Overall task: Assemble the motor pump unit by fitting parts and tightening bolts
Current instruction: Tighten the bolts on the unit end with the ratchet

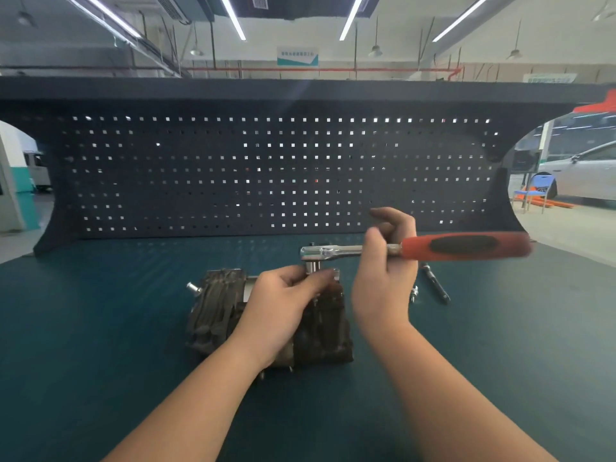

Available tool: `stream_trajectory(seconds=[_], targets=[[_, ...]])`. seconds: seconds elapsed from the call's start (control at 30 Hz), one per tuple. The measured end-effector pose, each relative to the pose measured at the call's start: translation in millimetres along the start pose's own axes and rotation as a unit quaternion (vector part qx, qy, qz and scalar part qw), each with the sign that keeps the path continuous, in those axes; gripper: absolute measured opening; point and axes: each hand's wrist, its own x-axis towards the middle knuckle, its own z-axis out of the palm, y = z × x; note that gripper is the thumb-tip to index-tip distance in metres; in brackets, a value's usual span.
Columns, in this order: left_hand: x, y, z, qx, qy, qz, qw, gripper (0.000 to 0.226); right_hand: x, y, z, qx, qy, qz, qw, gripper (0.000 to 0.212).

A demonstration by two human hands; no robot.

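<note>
I see the motor pump unit (266, 315) sitting near the middle of the bench (100, 328), a dark, ribbed, blocky casting with a short silver stub (192, 288) poking out at its left end. My left hand (283, 308) lies over its top, fingers curled round the socket (311, 269) under the ratchet head. My right hand (386, 278) pinches the steel shank of the ratchet wrench (416, 250), which lies level above the unit, its red and black handle pointing right past my fingers. Just right of the unit, an extension bar (435, 283) and a small bolt (414, 294) lie on the bench. The teal bench surface runs wide on both sides, and a dark pegboard (266, 168) closes off the back edge.
</note>
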Motion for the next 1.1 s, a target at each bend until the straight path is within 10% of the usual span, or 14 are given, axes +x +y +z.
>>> stream_trajectory(seconds=[0.13,0.53,0.67,0.83,1.0,1.1], targets=[[2,1,-2,-0.019,-0.004,-0.030,0.999,0.017,5,4,-2,0.080,-0.003,0.152,0.985,0.035],[4,-13,-16,0.020,-0.022,-0.023,0.999,0.047,-42,-38,47,-0.187,-0.117,-0.180,0.959,0.044],[5,-8,-14,-0.044,-0.055,0.019,0.997,0.024,-22,-22,25,-0.233,-0.098,-0.235,0.939,0.034],[8,-10,-9,-0.116,-0.065,0.002,0.991,0.029,-1,-2,1,-0.041,-0.035,-0.041,0.998,0.024],[9,-8,-10,-0.093,-0.071,-0.029,0.993,0.024,11,11,-1,0.072,-0.064,0.259,0.961,0.026],[8,-8,-10,-0.084,-0.067,-0.032,0.994,0.024,5,6,2,0.076,-0.028,0.239,0.968,0.031]])
